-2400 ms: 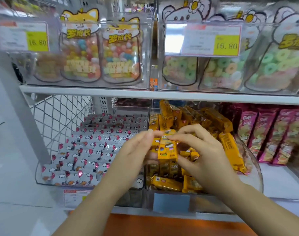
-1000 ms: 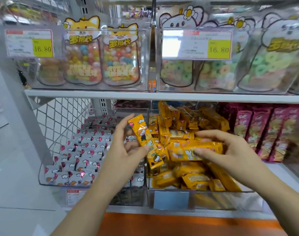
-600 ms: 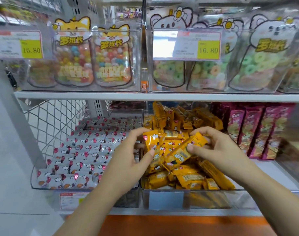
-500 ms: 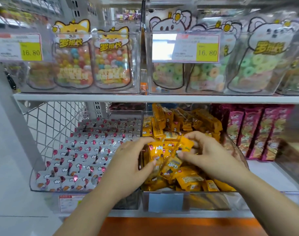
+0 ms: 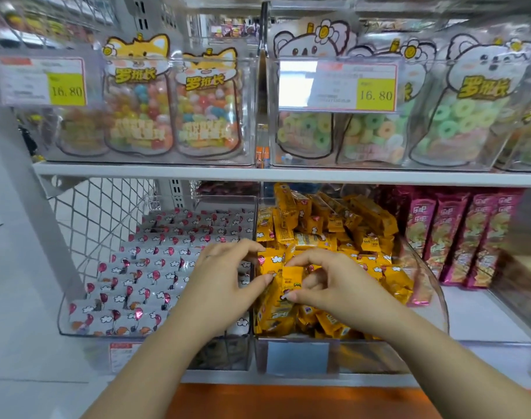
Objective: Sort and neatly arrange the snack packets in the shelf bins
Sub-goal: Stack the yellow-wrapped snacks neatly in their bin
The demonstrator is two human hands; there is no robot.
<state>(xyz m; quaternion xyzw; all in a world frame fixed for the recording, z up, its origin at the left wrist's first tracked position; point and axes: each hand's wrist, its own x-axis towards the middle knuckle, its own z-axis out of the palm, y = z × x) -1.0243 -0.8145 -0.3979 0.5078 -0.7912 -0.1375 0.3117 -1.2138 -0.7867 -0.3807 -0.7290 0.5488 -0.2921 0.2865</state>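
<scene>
Several yellow snack packets point(image 5: 327, 231) lie heaped in a clear shelf bin point(image 5: 430, 297) on the lower shelf. My left hand point(image 5: 225, 279) and my right hand point(image 5: 333, 282) meet at the bin's front left corner. Both pinch the same small bundle of yellow packets point(image 5: 284, 275), held upright against the bin's left wall. The left thumb and fingers grip the bundle from the left, while the right fingers curl over its top and right side. The packets beneath the hands are partly hidden.
A clear bin of white packets with red balloons point(image 5: 155, 267), laid in neat rows, stands to the left. Magenta packets point(image 5: 460, 237) stand upright on the right. The upper shelf point(image 5: 258, 173) carries clear bins of candy bags with price tags. A wire mesh panel point(image 5: 92, 219) closes the left end.
Both hands, each with yellow packets, came together and lowered the packets into the bin's front left corner. The view shifted slightly.
</scene>
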